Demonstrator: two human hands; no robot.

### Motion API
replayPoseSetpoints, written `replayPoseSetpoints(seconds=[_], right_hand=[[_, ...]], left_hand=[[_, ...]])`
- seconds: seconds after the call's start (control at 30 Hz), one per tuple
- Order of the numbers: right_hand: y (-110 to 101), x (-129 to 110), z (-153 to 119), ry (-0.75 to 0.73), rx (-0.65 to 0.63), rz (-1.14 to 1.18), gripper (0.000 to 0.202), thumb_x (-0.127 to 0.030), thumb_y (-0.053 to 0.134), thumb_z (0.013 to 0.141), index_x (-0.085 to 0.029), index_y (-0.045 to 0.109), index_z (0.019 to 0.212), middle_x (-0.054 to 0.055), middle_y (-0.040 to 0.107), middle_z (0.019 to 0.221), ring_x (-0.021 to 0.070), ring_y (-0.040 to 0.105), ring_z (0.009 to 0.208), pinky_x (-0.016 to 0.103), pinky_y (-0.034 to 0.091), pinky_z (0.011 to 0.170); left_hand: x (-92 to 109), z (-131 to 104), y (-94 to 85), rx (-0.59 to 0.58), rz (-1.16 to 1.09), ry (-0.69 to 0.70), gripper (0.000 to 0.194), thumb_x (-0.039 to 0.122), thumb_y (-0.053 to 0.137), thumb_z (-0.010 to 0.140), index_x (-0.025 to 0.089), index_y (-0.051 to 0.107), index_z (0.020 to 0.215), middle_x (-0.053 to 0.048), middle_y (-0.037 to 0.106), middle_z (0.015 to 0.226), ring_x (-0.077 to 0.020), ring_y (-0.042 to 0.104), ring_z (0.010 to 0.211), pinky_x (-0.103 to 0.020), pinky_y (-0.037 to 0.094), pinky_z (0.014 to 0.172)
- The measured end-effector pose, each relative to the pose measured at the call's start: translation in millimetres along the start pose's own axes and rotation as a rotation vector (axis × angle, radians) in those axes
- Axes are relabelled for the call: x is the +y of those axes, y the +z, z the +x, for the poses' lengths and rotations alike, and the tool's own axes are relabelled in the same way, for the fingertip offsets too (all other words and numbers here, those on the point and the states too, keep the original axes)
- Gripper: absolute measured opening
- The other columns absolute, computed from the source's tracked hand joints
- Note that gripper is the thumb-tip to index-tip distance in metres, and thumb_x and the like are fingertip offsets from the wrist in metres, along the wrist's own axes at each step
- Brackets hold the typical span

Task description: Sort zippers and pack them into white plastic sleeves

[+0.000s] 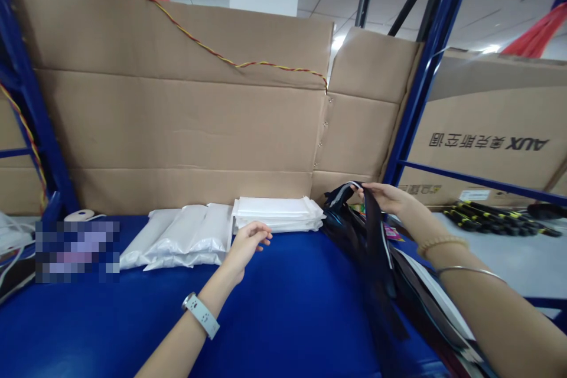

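My right hand [384, 196] pinches the upper end of a black fabric strap [374, 230], which hangs down toward the table's front. Behind and beside the strap lies a heap of dark fabric items [343, 224] with light edging; their exact kind is unclear. My left hand [250, 245] hovers over the blue table [301, 295], its fingers loosely bent and nothing visible in them. Just beyond it sits a stack of flat white packets [277, 212]. Left of that stack, several plump white plastic mailing bags [190, 233] lie side by side.
A tall cardboard panel [190, 124] closes off the back, between blue rack posts [432, 71]. At left are a white tape roll [80, 215] and a blurred-out patch. Black-and-yellow bundled items [491, 218] rest on a grey surface at right.
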State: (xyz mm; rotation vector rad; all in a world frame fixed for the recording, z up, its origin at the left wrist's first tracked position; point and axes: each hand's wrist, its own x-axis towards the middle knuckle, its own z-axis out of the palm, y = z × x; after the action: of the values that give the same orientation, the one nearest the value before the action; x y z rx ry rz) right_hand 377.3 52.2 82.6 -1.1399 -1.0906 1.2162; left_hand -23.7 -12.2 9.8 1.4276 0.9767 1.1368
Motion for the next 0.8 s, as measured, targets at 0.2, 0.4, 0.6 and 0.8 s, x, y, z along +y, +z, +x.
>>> replayPoseSetpoints(seconds=[0.2,0.4,0.6,0.8], right_hand=[[19.8,-32.9,-6.0,0.117,-0.173,0.187,0.022,-0.011,0.041,0.086,-0.009,0.058,0.101,0.006,0.06,0.071,0.0112,0.059,0.062,0.018,0.053,0.059],[79.8,-69.9,-24.7,-0.119,-0.231,0.181,0.027,-0.008,0.041,0.084,-0.008,0.059,0.105,0.006,0.057,0.073,0.0081,0.051,0.057,0.016,0.048,0.057],[166.0,-26.4,-60.3,-0.192,-0.285,0.057,0.023,-0.018,0.054,0.081,-0.01,0.06,0.101,0.007,0.058,0.075,0.012,0.052,0.062,0.026,0.046,0.062],[235.8,65.3,-117.4,0.011,-0.58,0.135,0.049,-0.012,0.062,0.065,-0.017,0.044,0.11,0.001,0.06,0.078,0.0125,0.058,0.056,0.026,0.048,0.057]], left_hand=[[1.4,-4.7,3.3,-0.023,-0.116,-0.07,0.012,0.021,0.056,0.077,0.015,0.059,0.088,-0.006,0.065,0.085,-0.0119,0.06,0.07,-0.024,0.044,0.064],[3.7,-7.1,10.6,-0.025,-0.323,-0.147,0.019,0.022,0.058,0.08,0.015,0.056,0.097,-0.008,0.066,0.085,-0.0153,0.064,0.073,-0.027,0.047,0.069],[11.7,-7.8,10.6,-0.173,-0.516,-0.185,0.044,0.047,0.049,0.087,0.01,0.057,0.109,-0.018,0.065,0.108,-0.0234,0.064,0.099,-0.035,0.046,0.09],[12.0,-0.8,0.4,-0.163,-0.626,-0.248,0.055,0.058,0.044,0.085,0.008,0.062,0.1,-0.015,0.069,0.096,-0.0201,0.067,0.082,-0.033,0.05,0.084]])
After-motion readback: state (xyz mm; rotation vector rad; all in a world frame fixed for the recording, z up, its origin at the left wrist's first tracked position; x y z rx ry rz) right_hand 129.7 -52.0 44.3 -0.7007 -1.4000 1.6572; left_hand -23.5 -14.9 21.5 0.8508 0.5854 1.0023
